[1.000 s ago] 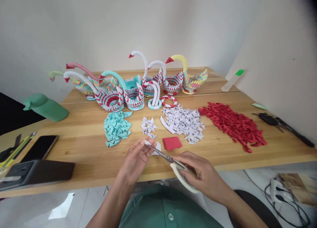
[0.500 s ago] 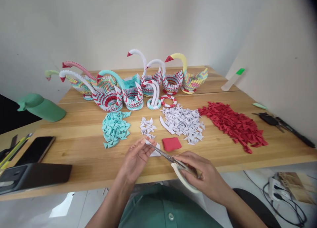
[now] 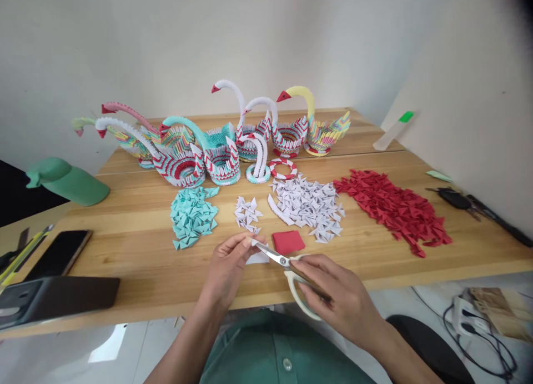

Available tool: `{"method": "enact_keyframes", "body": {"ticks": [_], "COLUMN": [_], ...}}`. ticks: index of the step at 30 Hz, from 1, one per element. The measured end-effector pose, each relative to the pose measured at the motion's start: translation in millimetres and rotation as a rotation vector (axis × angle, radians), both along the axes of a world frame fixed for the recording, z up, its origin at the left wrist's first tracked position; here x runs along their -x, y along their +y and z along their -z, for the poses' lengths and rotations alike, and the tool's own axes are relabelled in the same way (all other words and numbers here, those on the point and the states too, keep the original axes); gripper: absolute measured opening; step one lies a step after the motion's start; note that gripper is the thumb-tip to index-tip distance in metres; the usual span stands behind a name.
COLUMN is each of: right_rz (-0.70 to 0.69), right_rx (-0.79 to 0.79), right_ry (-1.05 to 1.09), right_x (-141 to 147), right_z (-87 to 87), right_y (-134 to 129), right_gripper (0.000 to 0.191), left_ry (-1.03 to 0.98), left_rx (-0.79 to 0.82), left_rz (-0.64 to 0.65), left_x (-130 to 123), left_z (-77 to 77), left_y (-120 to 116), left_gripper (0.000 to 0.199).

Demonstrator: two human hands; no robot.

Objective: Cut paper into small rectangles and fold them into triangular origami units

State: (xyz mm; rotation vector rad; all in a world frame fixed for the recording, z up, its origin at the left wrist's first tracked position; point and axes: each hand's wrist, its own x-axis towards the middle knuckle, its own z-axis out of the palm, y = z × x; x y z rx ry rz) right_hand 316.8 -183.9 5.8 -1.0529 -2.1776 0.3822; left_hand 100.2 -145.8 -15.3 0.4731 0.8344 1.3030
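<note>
Scissors [image 3: 283,260] above the table [image 3: 158,267] | your right hand [image 3: 339,289] grips the handles; your left hand [image 3: 229,262] pinches, fingers closed, what seems a small white paper piece [image 3: 253,242] at the blade tips | best steady that piece, keeping fingers off the blades

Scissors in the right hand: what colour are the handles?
The handles are off-white, best seen in the head view.

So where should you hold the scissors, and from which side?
Probably best to hold the scissors by the pale looped handles, coming from the right: they give fingers room and lie on that side, at the right grip. The blades point away, toward the left grip, so keep off those.
</note>
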Motion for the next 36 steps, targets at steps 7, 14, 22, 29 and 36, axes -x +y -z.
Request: {"method": "enact_keyframes", "body": {"ticks": [7,14,22,29,36], "right_rz": [-0.021,-0.042,-0.035,-0.007,0.049], "right_rx": [0.197,0.343,0.377,0.29,0.019], "right_ry": [0.096,0.151,0.147,0.097,-0.013], "right_x": [-2,-7,-5,-3,6], "right_z": [-8.9,-14.9,-10.5,-8.7,-2.9], "right_y": [-1,-2,-2,-7,-11], "right_gripper": [0.041,0.041,0.038,0.038,0.039], "left_ry": [-0.079,-0.164,-0.193,-0.103,-0.082], "left_rx": [0.02,0.087,0.074,0.029,0.03], "left_rz": [-0.02,0.026,0.058,0.034,0.006], "left_x": [5,8,4,1,-3], "left_z": [-5.7,-11.4,-14.8,-9.2,-5.9], "left_y": [5,5,0,-1,1], "left_gripper": [0.016,0.017,0.016,0.018,0.021]}}
